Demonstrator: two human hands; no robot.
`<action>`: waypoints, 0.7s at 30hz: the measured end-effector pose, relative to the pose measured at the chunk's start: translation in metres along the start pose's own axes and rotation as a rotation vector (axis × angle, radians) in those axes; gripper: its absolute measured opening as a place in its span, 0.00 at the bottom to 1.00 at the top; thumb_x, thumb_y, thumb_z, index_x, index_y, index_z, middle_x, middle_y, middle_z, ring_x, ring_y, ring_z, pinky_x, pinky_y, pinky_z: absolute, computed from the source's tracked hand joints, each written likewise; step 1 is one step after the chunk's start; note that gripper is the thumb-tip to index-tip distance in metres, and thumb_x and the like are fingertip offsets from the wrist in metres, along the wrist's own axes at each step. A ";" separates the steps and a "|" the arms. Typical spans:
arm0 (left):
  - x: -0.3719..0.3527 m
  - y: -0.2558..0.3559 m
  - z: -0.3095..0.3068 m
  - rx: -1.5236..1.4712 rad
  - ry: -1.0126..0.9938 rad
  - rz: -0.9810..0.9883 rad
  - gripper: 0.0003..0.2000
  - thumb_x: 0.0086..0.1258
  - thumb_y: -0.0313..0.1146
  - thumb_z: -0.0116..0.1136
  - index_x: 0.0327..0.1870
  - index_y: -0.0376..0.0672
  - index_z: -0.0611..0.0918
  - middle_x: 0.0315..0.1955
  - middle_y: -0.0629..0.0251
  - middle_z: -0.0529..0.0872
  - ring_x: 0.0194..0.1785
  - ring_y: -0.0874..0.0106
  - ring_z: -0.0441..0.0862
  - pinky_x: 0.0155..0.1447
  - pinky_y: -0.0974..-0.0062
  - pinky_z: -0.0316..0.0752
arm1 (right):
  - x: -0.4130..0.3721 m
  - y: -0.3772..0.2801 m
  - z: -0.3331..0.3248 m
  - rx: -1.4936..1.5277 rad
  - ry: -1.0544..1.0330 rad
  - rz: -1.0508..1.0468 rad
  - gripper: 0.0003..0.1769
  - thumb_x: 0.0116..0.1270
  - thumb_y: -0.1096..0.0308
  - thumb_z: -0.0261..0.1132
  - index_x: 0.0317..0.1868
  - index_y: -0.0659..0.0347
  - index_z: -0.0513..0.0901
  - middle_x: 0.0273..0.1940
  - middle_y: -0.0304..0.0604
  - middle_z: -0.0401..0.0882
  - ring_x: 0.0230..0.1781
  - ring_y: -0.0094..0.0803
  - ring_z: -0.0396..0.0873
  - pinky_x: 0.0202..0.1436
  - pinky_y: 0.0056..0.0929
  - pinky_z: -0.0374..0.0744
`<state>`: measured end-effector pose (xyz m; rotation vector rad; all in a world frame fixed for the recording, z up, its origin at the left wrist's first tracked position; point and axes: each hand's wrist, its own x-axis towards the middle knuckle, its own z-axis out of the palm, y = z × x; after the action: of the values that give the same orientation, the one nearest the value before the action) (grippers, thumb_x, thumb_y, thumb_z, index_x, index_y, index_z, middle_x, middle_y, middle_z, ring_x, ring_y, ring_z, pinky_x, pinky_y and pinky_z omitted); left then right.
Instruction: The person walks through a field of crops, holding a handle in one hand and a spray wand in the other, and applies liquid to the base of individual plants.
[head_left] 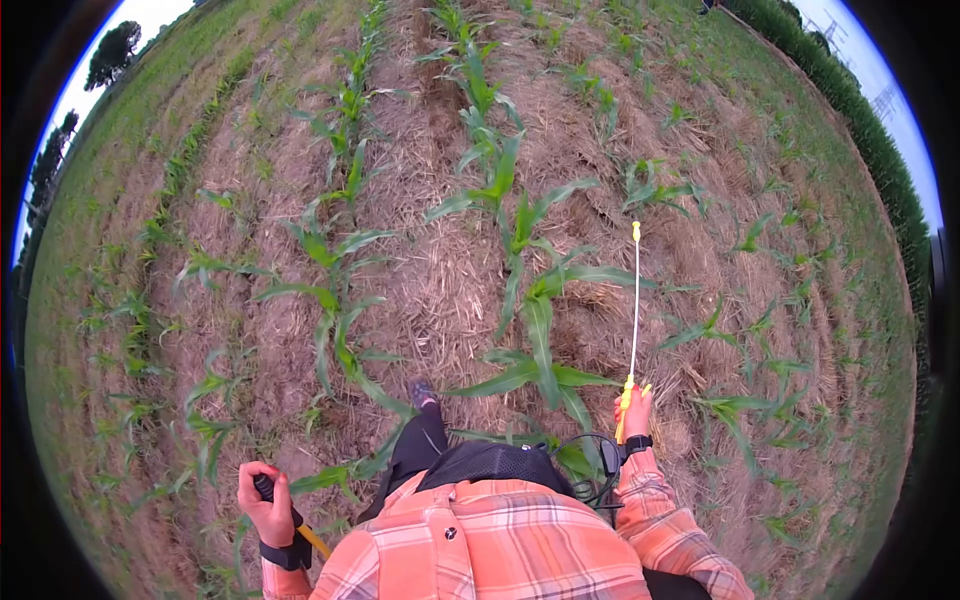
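My right hand (637,410) is closed around the yellow handle of a spray wand (635,300). Its thin white tube points forward over the soil, ending in a yellow nozzle (636,232). At the lower left, my left hand (266,508) wraps round the black grip of a yellow lever (314,541), whose lower end runs out of sight beside my body. Young corn plants (540,330) grow just left of the wand, one leaf reaching close to its handle. Whether spray leaves the nozzle cannot be made out.
Rows of corn (345,180) stretch ahead on both sides of a straw-covered strip (440,260). My shoe (422,392) is on that strip. Dark cables (600,470) hang by my right wrist. Taller green growth (850,90) borders the field at right.
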<state>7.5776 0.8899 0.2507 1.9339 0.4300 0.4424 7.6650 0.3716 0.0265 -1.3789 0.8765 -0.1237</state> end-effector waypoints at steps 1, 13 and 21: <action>0.014 -0.013 0.007 0.019 -0.011 0.000 0.05 0.53 0.20 0.50 0.29 0.40 0.69 0.21 0.72 0.69 0.20 0.84 0.63 0.24 0.86 0.57 | 0.003 -0.001 0.006 0.009 0.016 -0.004 0.12 0.65 0.57 0.45 0.35 0.57 0.59 0.17 0.43 0.69 0.07 0.25 0.64 0.06 0.19 0.62; 0.169 -0.130 0.061 0.093 -0.078 -0.103 0.04 0.51 0.20 0.50 0.26 0.40 0.71 0.17 0.73 0.70 0.21 0.84 0.65 0.26 0.85 0.61 | 0.016 -0.032 0.220 -0.307 -0.334 0.068 0.11 0.65 0.58 0.46 0.36 0.57 0.60 0.17 0.42 0.70 0.07 0.24 0.65 0.07 0.20 0.61; 0.206 -0.132 0.043 -0.008 0.018 -0.135 0.04 0.50 0.22 0.51 0.26 0.40 0.71 0.17 0.73 0.69 0.20 0.83 0.64 0.25 0.85 0.60 | -0.002 -0.056 0.343 -0.550 -0.808 0.090 0.11 0.65 0.59 0.48 0.36 0.57 0.62 0.18 0.39 0.71 0.08 0.19 0.65 0.08 0.16 0.61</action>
<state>7.7643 1.0066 0.1358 1.8817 0.5653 0.3732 7.8924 0.6324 0.0562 -1.6901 0.2814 0.7499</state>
